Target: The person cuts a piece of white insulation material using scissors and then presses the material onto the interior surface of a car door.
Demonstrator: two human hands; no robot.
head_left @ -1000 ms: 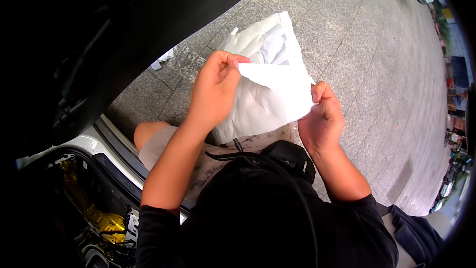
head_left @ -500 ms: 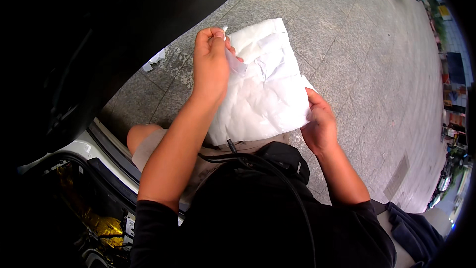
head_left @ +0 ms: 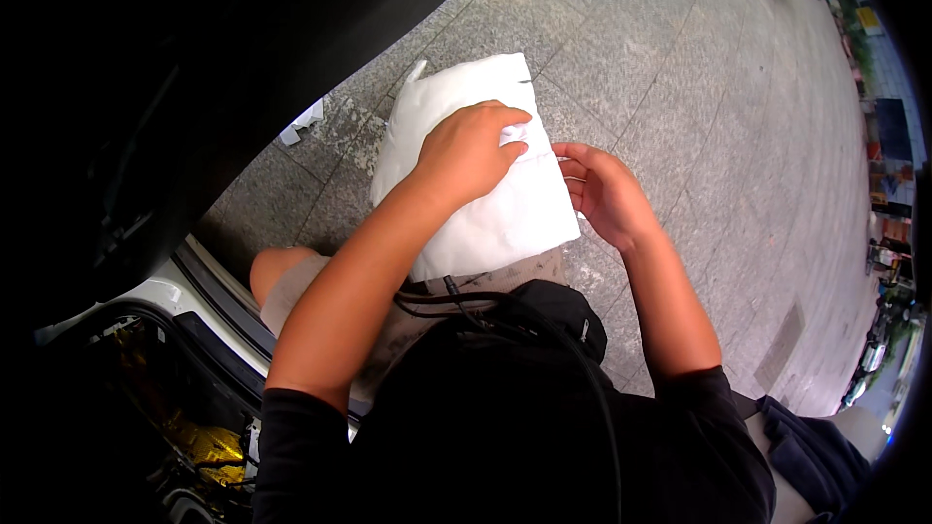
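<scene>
Left hand (head_left: 466, 150) grip clenched on white padded cloth (head_left: 485, 204), right hand (head_left: 602, 194) released beside it, paved ground (head_left: 699, 87) beneath

One view only here, a wide fisheye on the person's head, looking steeply down over the dark-clothed chest, with both forearms rising from the lower edge to the hands at mid-frame, close below the lens. The paved ground (head_left: 699, 116) spreads beyond and right, its straight joints bowing toward the black rim, and a dark car body (head_left: 194, 87) fills the upper left.
</scene>
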